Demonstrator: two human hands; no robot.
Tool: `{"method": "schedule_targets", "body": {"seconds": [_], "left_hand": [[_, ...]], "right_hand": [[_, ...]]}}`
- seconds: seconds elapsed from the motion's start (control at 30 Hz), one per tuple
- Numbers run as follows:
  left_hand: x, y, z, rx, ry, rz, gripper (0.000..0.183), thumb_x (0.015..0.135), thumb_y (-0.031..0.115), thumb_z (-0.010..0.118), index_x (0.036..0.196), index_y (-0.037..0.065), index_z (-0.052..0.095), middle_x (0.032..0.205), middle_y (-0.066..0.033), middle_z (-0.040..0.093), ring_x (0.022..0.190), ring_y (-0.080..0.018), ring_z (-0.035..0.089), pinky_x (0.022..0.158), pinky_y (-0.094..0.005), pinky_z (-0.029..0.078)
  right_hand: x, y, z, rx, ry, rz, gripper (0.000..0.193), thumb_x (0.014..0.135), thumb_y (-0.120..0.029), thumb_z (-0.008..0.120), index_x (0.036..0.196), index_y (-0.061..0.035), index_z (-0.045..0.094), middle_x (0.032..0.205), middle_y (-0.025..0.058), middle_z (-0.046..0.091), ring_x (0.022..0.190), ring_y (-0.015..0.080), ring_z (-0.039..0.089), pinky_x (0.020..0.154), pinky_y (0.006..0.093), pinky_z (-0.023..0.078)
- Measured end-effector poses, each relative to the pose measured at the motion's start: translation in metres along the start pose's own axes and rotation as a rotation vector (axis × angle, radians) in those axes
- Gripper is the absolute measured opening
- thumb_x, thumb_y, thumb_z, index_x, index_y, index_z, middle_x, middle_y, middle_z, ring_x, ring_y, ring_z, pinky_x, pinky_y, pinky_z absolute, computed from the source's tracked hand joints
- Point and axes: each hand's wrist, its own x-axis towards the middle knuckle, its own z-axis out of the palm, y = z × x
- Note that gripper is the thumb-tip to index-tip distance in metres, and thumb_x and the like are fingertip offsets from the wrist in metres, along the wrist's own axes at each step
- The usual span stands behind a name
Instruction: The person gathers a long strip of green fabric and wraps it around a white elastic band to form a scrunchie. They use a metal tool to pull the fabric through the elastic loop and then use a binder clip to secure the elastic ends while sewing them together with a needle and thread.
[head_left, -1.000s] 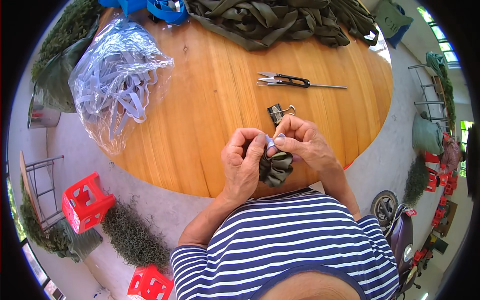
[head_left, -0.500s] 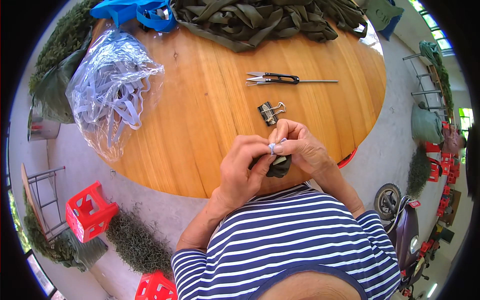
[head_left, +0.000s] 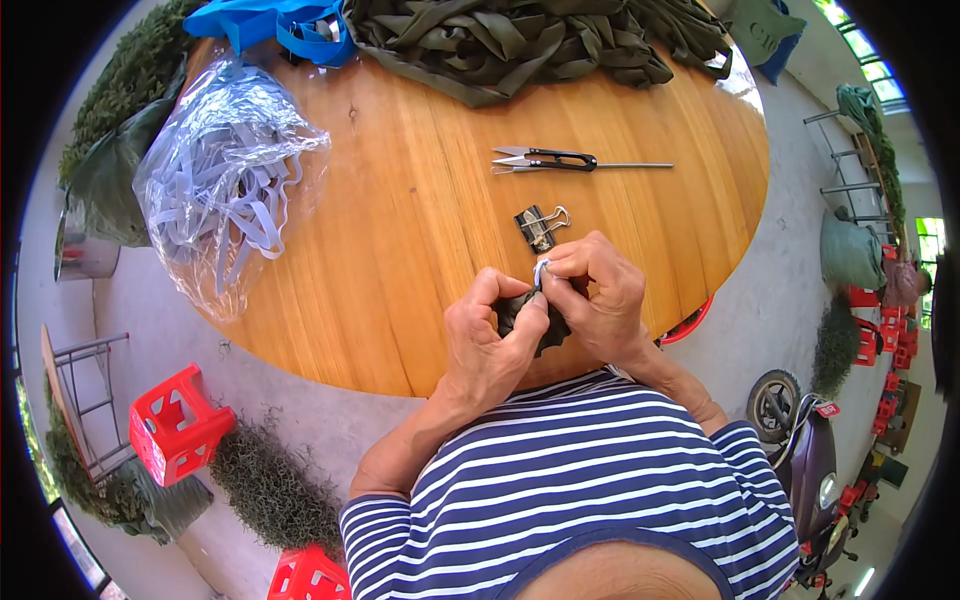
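Close to the table's near edge, my left hand [head_left: 490, 330] is closed on a small bunch of dark olive cloth [head_left: 553, 333], thumb pressed against the fingers. Beside it, my right hand [head_left: 605, 300] pinches a pale lavender elastic strip [head_left: 541, 268], which rises in a short loop from the cloth. Whether the strip is tied or threaded through the cloth is hidden by the fingers. Just beyond my hands lies a black binder clip [head_left: 536, 230] with metal handles. Farther off rests a pair of black thread snips [head_left: 548, 159] with a thin metal rod [head_left: 634, 165].
A clear plastic bag [head_left: 235, 190] of lavender elastic strips lies on the left of the wooden table [head_left: 400, 250]. Dark olive cloth straps [head_left: 500, 50] are heaped at the far edge, next to a blue bag [head_left: 265, 25]. Red stools [head_left: 180, 425] and a motor scooter [head_left: 810, 450] stand around.
My right hand has shifted up slightly, drawing the elastic strip up into a visible loop. My left hand has changed its grip, thumb now upright against the cloth.
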Motion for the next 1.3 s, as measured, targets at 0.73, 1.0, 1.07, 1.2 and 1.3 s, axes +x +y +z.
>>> {"method": "schedule_targets", "body": {"seconds": [0.73, 1.0, 1.07, 1.2, 1.3], "left_hand": [[0.035, 0.020, -0.034, -0.031, -0.336, -0.158, 0.006, 0.076, 0.001, 0.061, 0.080, -0.003, 0.064, 0.074, -0.0025, 0.058, 0.068, -0.0074, 0.052, 0.059, -0.0192, 0.039], [0.049, 0.009, -0.020, -0.251, -0.484, -0.320, 0.009, 0.077, 0.002, 0.063, 0.084, -0.003, 0.061, 0.077, -0.0024, 0.059, 0.068, -0.0082, 0.052, 0.064, -0.0201, 0.040], [0.047, 0.015, -0.015, -0.184, -0.480, -0.341, 0.010, 0.076, 0.000, 0.063, 0.085, -0.003, 0.061, 0.079, -0.0031, 0.060, 0.069, -0.0085, 0.054, 0.066, -0.0201, 0.042], [0.040, 0.021, -0.007, -0.148, -0.494, -0.412, 0.011, 0.075, -0.002, 0.063, 0.086, -0.003, 0.062, 0.082, -0.0041, 0.062, 0.072, -0.0089, 0.056, 0.068, -0.0205, 0.045], [0.039, 0.016, -0.011, -0.189, -0.444, -0.471, 0.010, 0.075, -0.003, 0.063, 0.085, -0.003, 0.062, 0.079, -0.0048, 0.062, 0.070, -0.0097, 0.057, 0.066, -0.0210, 0.046]], "right_hand": [[-0.007, 0.021, 0.001, 0.126, 0.144, -0.327, 0.015, 0.067, -0.005, 0.071, 0.073, -0.0067, 0.057, 0.079, 0.0059, 0.059, 0.070, 0.0202, 0.056, 0.057, 0.0286, 0.047], [-0.021, 0.025, -0.013, 0.118, 0.135, -0.300, 0.014, 0.069, -0.005, 0.067, 0.073, -0.0077, 0.054, 0.078, 0.0016, 0.056, 0.071, 0.0189, 0.055, 0.054, 0.0272, 0.046], [-0.027, 0.026, -0.016, 0.085, 0.106, -0.329, 0.014, 0.069, -0.005, 0.066, 0.073, -0.0073, 0.052, 0.077, 0.0016, 0.055, 0.070, 0.0186, 0.054, 0.053, 0.0273, 0.046], [-0.032, 0.026, -0.018, -0.011, 0.157, -0.426, 0.014, 0.069, -0.005, 0.064, 0.073, -0.0060, 0.050, 0.076, 0.0028, 0.053, 0.069, 0.0190, 0.053, 0.052, 0.0273, 0.045], [-0.032, 0.025, -0.017, -0.014, 0.173, -0.438, 0.014, 0.069, -0.004, 0.064, 0.074, -0.0049, 0.051, 0.078, 0.0039, 0.054, 0.069, 0.0196, 0.053, 0.053, 0.0269, 0.045]]}}
